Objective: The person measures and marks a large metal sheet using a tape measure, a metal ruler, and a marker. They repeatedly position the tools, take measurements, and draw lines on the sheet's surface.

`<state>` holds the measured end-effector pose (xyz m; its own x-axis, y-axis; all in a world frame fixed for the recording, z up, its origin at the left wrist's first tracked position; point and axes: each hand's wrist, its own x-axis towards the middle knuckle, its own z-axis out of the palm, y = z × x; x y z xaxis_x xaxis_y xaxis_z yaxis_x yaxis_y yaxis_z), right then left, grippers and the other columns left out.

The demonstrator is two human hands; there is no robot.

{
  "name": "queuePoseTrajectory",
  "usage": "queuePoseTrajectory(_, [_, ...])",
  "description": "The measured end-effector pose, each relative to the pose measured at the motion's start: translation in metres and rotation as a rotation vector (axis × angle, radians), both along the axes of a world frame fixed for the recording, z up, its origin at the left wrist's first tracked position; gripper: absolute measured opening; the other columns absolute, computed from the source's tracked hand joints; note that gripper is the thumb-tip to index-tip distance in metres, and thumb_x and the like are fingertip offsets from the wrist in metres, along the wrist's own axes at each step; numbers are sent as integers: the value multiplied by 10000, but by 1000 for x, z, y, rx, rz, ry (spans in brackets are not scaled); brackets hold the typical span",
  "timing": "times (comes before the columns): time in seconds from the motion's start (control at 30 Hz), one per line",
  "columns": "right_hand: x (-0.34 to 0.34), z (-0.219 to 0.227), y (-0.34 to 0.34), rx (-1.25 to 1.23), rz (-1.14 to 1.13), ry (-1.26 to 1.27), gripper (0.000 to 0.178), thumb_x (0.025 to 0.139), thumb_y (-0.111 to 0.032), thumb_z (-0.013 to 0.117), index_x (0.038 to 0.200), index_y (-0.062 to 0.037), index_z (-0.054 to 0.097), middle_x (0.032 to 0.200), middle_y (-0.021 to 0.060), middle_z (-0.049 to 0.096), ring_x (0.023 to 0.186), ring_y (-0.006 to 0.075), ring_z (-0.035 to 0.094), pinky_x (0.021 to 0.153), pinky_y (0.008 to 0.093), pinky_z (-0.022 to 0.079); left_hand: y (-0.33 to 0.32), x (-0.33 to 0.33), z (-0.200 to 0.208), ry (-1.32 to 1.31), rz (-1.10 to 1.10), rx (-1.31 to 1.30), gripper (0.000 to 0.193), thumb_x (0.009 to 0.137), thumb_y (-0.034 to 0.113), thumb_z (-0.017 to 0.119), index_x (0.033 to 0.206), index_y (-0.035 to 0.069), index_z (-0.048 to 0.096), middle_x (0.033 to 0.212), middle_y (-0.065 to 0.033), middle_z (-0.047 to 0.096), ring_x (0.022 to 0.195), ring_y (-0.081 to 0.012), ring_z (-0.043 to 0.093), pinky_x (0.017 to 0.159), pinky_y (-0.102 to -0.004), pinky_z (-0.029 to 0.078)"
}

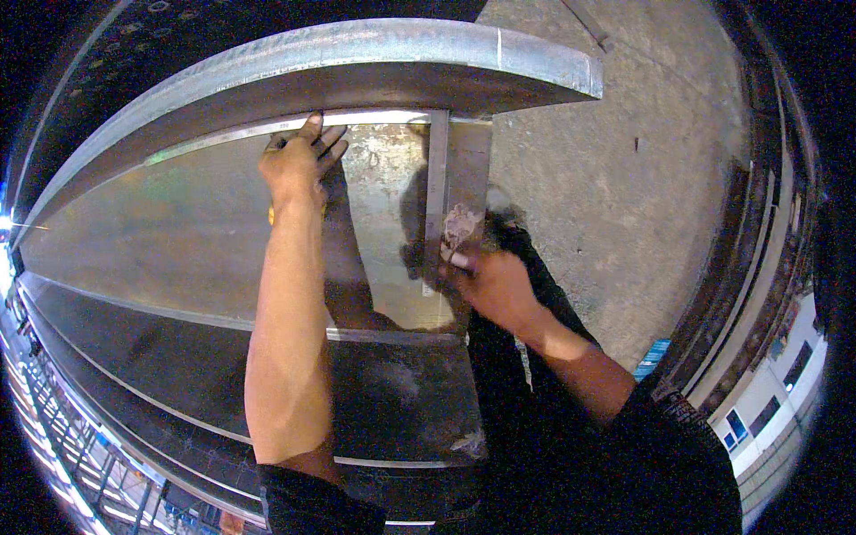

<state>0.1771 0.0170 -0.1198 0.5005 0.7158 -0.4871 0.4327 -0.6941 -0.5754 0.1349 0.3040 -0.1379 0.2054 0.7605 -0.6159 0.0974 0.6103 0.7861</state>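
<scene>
A steel beam (178,223) with upright flanges stretches across the view. On its web lies a flat metal L-shaped square (437,169). The long leg runs along the foot of the far flange (374,49), and the short leg crosses the web toward me near the beam's right end. My left hand (296,168) has its fingers spread, with fingertips at the long leg beside that flange. Beside the short leg, my right hand (499,287) is closed on a small white stick (460,259), which looks like chalk. Its fingertips are partly in shadow.
Right of the beam's cut end is a concrete floor (615,196). A blue striped object (654,357) lies there near my right arm. Long dark steel lengths (736,267) stand at the far right. The beam's near flange (392,392) lies below my hands.
</scene>
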Motion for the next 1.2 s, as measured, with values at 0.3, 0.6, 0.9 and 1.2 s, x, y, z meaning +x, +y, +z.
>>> queuePoseTrajectory(0.3, [-39,15,-7,-107,-34,25,297,831,-323,695,1049,-123,670,779,144,696,691,335,683,619,451,544,-1,5,0,10,-9,-14,301,870,-46,628,1099,-135,454,1037,-271,624,841,-375,704,716,-411,643])
queuePoseTrajectory(0.6, [-52,-3,-35,-104,20,43,388,862,-355,645,1185,-145,597,868,142,693,713,345,677,618,476,547,-9,10,12,32,-44,30,308,851,-69,640,1111,-131,487,1080,-260,601,889,-376,686,776,-413,639])
queuePoseTrajectory(0.9, [-56,-11,-42,89,-124,96,347,851,-327,676,1116,-111,616,900,139,687,771,333,679,640,451,545,-3,7,8,16,-111,-16,339,860,-62,631,1139,-157,464,1106,-265,591,923,-393,677,809,-425,631])
queuePoseTrajectory(1.2, [-55,-18,-49,172,-100,45,198,828,-260,732,927,-101,672,898,91,704,771,275,697,675,376,551,5,-2,-13,-87,-175,29,372,865,-44,634,1169,-157,453,1117,-254,594,963,-387,671,854,-427,615])
